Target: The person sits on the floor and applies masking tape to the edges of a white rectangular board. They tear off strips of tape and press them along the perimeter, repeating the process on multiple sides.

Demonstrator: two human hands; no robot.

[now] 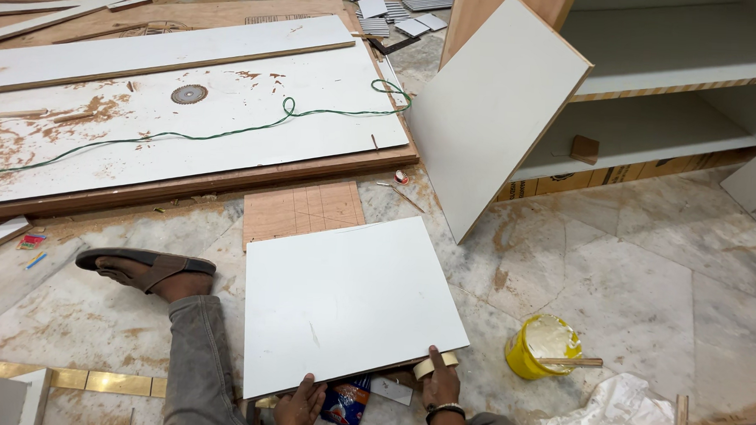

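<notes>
A white laminated board [349,300], roughly square with a smooth, matte face and a thin brown plywood edge showing along its near side, lies low in the middle of the frame on the marble floor [647,284], its far left corner overlapping a bare brown plywood piece [303,211] marked with faint pencil lines. A few faint scuffs cross the white face near its centre. The left hand [299,407], at the bottom centre of the frame, curls its fingers over the board's near edge, gripping it. The right hand [441,383], just to the right at the board's near right corner, is closed around a roll of beige masking tape [433,363] that touches the corner; a beaded bracelet sits on that wrist. Below the board, between the hands, a blue snack packet [346,401] peeks out. The person's leg in grey trousers stretches up the left side, ending in a foot wearing a brown sandal [150,266]. To the right stands a yellow glue tub [543,347] with a wooden stick [569,361] laid across its rim. In the upper right a second white board [493,115] leans tilted against a cabinet shelf unit [681,73]. Across the upper left a long white panel [187,119], dusted with sawdust, carries a green wire [228,134] and a circular saw blade [188,94].
</notes>
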